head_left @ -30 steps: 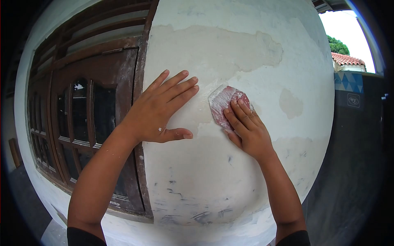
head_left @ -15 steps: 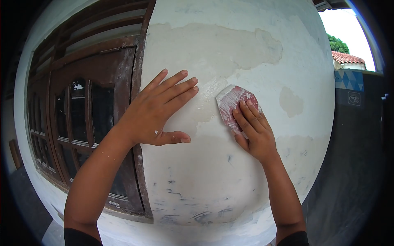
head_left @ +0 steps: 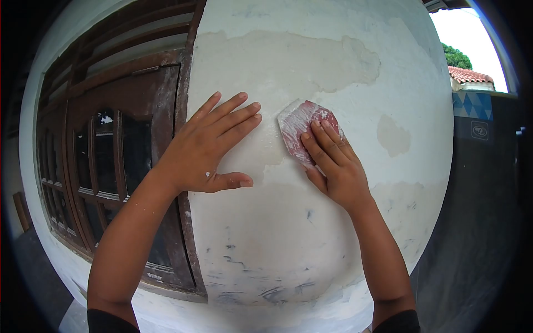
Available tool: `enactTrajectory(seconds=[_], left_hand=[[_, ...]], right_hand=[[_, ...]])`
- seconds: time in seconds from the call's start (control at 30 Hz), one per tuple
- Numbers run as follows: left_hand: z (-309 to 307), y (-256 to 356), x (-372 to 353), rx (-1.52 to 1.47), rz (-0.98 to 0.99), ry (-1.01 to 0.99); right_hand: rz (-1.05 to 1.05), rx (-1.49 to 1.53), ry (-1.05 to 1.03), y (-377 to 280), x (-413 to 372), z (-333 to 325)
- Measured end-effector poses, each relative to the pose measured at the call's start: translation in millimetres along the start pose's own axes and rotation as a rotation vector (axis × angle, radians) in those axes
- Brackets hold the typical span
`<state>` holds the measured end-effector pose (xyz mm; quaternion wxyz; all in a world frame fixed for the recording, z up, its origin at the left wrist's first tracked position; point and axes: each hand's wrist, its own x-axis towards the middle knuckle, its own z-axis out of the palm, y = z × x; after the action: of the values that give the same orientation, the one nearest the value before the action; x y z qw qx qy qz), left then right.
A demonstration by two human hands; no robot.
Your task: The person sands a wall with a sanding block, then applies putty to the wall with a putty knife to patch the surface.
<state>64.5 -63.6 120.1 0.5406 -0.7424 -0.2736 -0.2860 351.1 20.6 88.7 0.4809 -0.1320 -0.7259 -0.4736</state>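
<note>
Currently, the red pad [head_left: 294, 127] lies flat against the wall [head_left: 333, 238], right of the window, its face streaked white. The right hand [head_left: 337, 172] holds it there: fingers laid over its right part, thumb by the lower edge. The left hand [head_left: 201, 144] grasps nothing; its fingers are splayed over the wall, left of the pad and apart from it. Full palm contact cannot be confirmed.

Risk, judged: pressure sits to one side, so the uncovered left part might lift, or a corner dig into the coating. White residue could make the grip slip. A long leftward stroke could knock the left fingertips.

Wall: off-white, with a large beige patch [head_left: 277, 61] above, a small beige patch [head_left: 393, 136] at right, and dark scuffs [head_left: 272, 291] low down. Pale specks show between the hands; wet or powdery, cannot tell.

Surroundings: brown wooden window [head_left: 164, 105] with dark panes at left; dark panel [head_left: 480, 194] with a blue-and-white band at right; tiled roof [head_left: 470, 76] and tree [head_left: 456, 57] beyond.
</note>
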Motion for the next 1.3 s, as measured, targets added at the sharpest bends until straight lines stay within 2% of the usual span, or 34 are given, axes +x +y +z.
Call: enactTrajectory(seconds=[0.13, 0.3, 0.47, 0.63, 0.83, 0.9, 1.0, 1.13, 1.2, 1.3], left_hand=[[-0.1, 2.5, 1.0, 0.004, 0.006, 0.003], [-0.6, 0.7, -0.3, 0.02, -0.007, -0.022], [0.2, 5.1, 4.1, 0.024, -0.008, -0.014], [-5.8, 3.6, 1.4, -0.004, 0.013, 0.029], [-1.0, 4.5, 4.9, 0.004, 0.013, 0.029], [-4.5, 6.0, 2.7, -0.004, 0.01, 0.031], [-3.1, 4.0, 0.9, 0.012, -0.001, 0.005], [-2.7, 5.2, 3.2, 0.002, -0.005, -0.01], [-3.6, 6.4, 3.5, 0.006, -0.001, -0.017], [-6.3, 5.3, 1.0, 0.012, 0.007, -0.021]], right_hand=[[-0.002, 0.016, -0.055, 3.5, -7.7, 6.3], [0.003, -0.026, 0.053, 11.7, -7.6, 3.3], [0.037, -0.084, -0.002, 17.3, 3.8, 3.9], [0.022, -0.059, 0.076, 23.0, -5.9, -0.3], [0.101, -0.019, -0.037, 17.7, 1.5, 2.0], [0.021, -0.072, 0.041, 24.6, -10.5, 2.5], [0.056, -0.06, 0.089, 23.0, -8.4, -2.4], [0.014, -0.04, 0.067, 22.1, 1.2, -2.7], [-0.002, -0.082, -0.03, 22.3, 0.0, -0.1], [0.019, -0.043, -0.001, 27.6, -13.1, -2.7]])
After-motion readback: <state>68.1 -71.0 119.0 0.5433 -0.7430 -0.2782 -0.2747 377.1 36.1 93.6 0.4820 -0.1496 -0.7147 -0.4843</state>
